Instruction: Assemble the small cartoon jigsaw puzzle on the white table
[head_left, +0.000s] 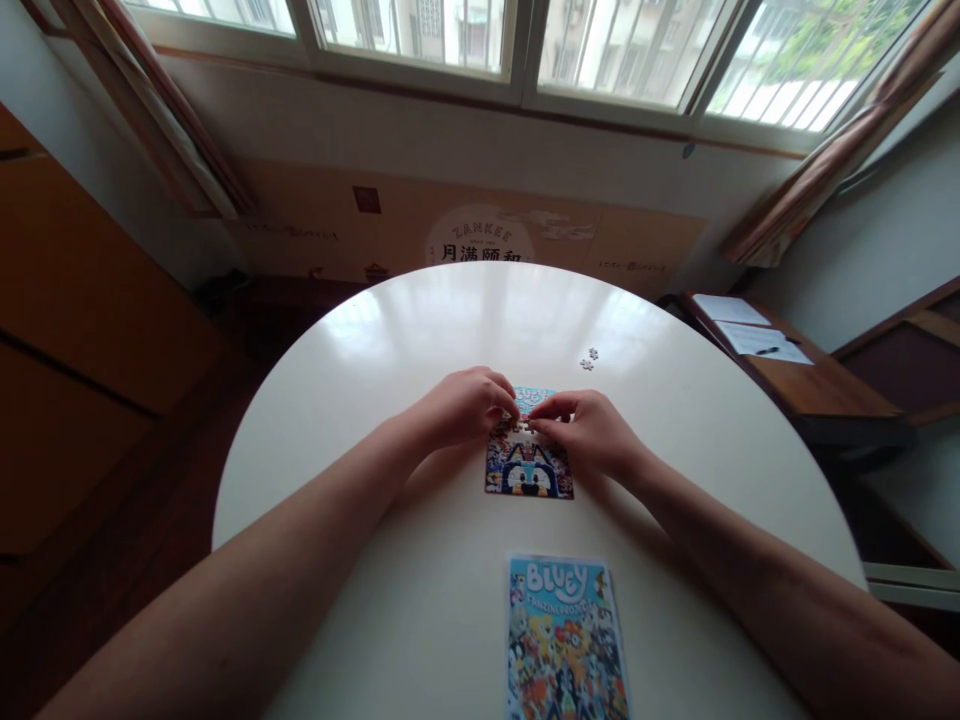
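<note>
A small jigsaw puzzle [529,475], largely pieced together, lies on the table under both hands. Its lower part shows a blue cartoon dog's face, and light blue lettering runs along its top edge. My left hand [476,402] comes over its left side with the fingers pinched together; whatever is between them is hidden. From the right side, my right hand [589,425] pinches a small puzzle piece with thumb and forefinger, close to a gap in the middle. Two loose puzzle pieces [588,366] lie farther back, to the right.
A Bluey picture sheet [566,640] lies nearer to me on the round white table [360,600]. Beyond the table are a printed panel [300,235] and windows. At the right, a wooden stand [817,385] holds papers [761,340] and a pen.
</note>
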